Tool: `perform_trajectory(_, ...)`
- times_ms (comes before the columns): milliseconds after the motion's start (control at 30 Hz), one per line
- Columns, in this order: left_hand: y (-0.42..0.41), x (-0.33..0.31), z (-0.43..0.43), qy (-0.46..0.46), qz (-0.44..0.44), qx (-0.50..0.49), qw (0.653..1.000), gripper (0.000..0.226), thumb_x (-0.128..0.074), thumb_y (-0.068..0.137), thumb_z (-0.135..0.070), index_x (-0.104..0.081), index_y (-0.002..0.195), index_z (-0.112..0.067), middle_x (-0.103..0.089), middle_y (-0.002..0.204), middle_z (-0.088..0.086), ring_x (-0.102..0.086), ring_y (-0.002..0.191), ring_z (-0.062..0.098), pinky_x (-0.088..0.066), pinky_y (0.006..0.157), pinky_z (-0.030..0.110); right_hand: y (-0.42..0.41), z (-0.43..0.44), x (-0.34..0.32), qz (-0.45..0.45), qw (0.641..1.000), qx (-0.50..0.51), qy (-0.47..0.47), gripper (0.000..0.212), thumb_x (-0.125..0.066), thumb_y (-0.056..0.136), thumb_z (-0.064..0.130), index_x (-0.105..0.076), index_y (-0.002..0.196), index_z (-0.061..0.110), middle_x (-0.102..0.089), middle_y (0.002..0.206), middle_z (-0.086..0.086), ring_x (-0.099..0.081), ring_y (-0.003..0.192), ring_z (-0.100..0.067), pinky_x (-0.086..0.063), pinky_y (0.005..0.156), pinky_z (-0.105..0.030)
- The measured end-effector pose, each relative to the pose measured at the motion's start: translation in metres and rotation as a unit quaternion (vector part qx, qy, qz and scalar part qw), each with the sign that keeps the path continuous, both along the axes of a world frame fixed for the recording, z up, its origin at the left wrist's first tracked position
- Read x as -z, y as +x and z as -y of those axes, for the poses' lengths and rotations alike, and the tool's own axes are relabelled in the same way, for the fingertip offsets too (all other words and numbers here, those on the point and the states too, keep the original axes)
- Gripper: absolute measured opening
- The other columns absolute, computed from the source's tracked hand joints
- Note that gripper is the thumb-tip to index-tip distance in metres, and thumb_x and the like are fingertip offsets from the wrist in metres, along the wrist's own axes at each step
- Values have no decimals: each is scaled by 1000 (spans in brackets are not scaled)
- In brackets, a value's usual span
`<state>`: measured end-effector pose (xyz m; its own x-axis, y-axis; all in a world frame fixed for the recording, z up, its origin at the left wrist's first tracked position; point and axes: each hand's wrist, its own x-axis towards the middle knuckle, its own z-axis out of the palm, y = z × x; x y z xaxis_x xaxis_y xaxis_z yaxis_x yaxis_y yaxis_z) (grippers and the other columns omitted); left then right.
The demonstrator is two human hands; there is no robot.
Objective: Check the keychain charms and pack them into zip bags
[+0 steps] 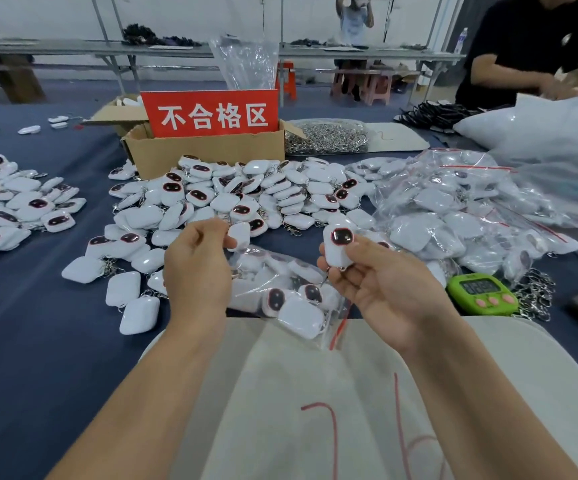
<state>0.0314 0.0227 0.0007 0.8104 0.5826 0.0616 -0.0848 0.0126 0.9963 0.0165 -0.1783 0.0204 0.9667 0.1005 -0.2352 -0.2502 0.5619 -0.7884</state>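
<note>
My right hand (377,285) grips a white keychain charm (339,247) with a dark red-rimmed face, turned face up toward me. My left hand (196,261) pinches a second white charm (239,236) by its edge, its plain back showing. Both hands hover above a clear zip bag (280,292) with a red seal strip that lies on the table and holds several charms. A big heap of loose white charms (246,195) spreads just beyond my hands.
A cardboard box (208,150) with a red sign stands behind the heap. Filled zip bags (454,209) pile up at right, a green timer (483,293) beside them. More charms (10,206) lie at left. A bag of metal clasps (325,136) and another person (537,50) are at the back right.
</note>
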Motion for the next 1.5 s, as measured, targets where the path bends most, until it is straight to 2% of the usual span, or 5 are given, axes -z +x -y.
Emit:
perform_trajectory(333, 3, 6, 3, 53, -21, 19, 998, 19, -61, 87, -35, -71, 73, -27, -70, 72, -15, -51, 55, -6, -40, 63, 29, 1, 0, -1, -7, 999, 30, 14, 17, -54, 102, 3, -65, 110, -7, -76, 96, -23, -78, 82, -31, -61, 63, -29)
perform_trajectory(567, 0, 5, 5, 70, -24, 33, 997, 18, -61, 85, -37, -72, 74, -29, -70, 77, 7, -46, 53, 1, -46, 66, 32, 2, -2, -1, -2, 999, 47, -18, 16, -55, 101, 2, -65, 110, -7, -77, 89, -21, -78, 76, -29, -60, 60, -29)
perform_trajectory(767, -1, 3, 4, 65, -25, 30, 997, 18, -61, 86, -36, -73, 73, -33, -73, 73, -6, -49, 55, 1, -46, 65, 30, 1, -2, -1, 9, 999, 28, -33, 15, -55, 99, 2, -67, 107, -3, -77, 92, -18, -77, 81, -27, -61, 65, -29)
perform_trajectory(1167, -3, 3, 5, 105, -33, 33, 993, 18, -60, 86, -37, -72, 73, -31, -69, 76, 8, -46, 52, 4, -47, 66, 35, 0, -3, -2, 36, 989, 52, -136, 14, -57, 96, -2, -70, 97, 4, -75, 75, -7, -70, 64, -14, -53, 54, -20)
perform_trajectory(1500, -5, 3, 7, 110, -28, 41, 993, 17, -61, 85, -36, -71, 72, -31, -65, 66, 0, -46, 51, 3, -41, 60, 30, -1, -6, -1, 57, 990, 36, -122, 22, -60, 90, -16, -70, 104, -2, -77, 86, -12, -76, 75, -20, -60, 67, -24)
